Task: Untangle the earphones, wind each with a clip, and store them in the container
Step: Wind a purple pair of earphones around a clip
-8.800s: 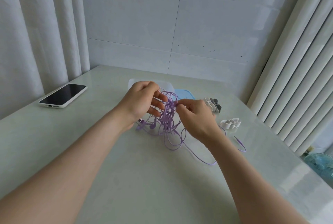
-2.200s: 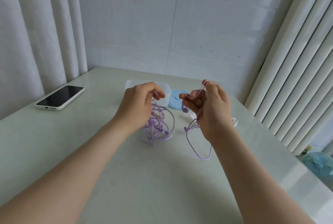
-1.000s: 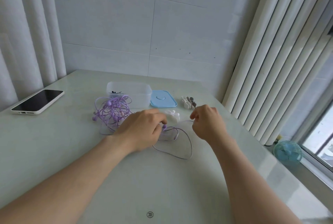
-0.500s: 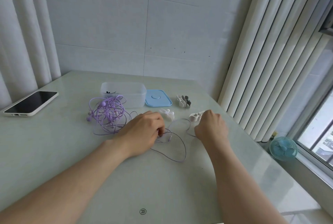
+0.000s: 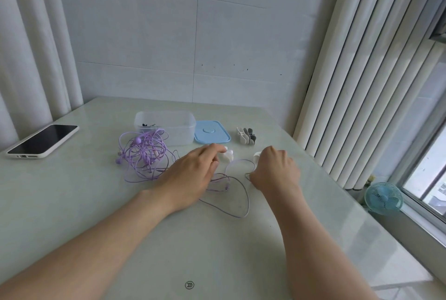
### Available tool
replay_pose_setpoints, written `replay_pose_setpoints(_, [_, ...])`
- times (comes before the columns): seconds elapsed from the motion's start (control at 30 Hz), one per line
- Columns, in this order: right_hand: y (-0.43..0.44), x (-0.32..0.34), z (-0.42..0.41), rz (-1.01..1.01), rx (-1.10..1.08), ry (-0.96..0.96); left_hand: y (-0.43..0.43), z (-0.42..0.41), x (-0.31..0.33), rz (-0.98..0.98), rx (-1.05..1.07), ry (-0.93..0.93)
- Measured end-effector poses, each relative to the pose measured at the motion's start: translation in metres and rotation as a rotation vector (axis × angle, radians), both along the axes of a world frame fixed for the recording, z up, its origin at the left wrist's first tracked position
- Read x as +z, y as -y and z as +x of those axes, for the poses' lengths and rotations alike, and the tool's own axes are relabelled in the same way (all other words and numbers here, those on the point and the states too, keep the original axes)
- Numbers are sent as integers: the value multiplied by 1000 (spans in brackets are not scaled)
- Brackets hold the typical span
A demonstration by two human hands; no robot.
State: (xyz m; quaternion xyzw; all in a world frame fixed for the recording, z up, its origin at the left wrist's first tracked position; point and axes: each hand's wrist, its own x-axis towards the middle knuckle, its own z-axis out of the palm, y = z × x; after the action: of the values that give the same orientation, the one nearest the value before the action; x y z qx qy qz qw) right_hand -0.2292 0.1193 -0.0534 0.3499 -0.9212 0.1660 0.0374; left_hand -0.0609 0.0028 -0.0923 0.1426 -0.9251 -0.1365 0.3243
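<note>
Left grip (image 5: 193, 174) lies released, fingers stretched over the loose earphone (image 5: 237, 216) cord, fingertips at a white clip (image 5: 229, 155). Right grip (image 5: 275, 169) is curled, pinching that cord's far end. Tangled earphones (image 5: 144, 155) lie on the counter (image 5: 217, 251) just before the open container (image 5: 166, 126), its lid (image 5: 212, 132) beside it.

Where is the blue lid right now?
In the head view, the blue lid lies flat just right of the clear container, with the spare clips on its other side.
</note>
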Motion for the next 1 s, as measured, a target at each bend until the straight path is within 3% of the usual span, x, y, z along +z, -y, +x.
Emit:
replay_pose_setpoints(0.17, [3, -2, -1, -70, -7, -11, 5, -13, 7, 27, 74, -60])
replay_pose_setpoints(0.33, [10, -4, -4, -215, 60, -38, 22, -39, 11, 60, 138, 193])
replay_pose_setpoints(0.47, [19, -7, -1, -338, 142, -99, 34, -61, 11, 75, 120, 294])
replay_pose_setpoints(0.63, [33, -14, -2, -493, 344, -145, 35, -79, 15, -20, 290, 543])
replay_pose_setpoints(0.87, [51, -20, 4, -736, 510, -17, 42, -68, 24, 22, 399, 491])
replay_pose_setpoints(1.0, [49, -18, 12, -779, 477, 17, 47, -50, 27, 179, 334, 231])
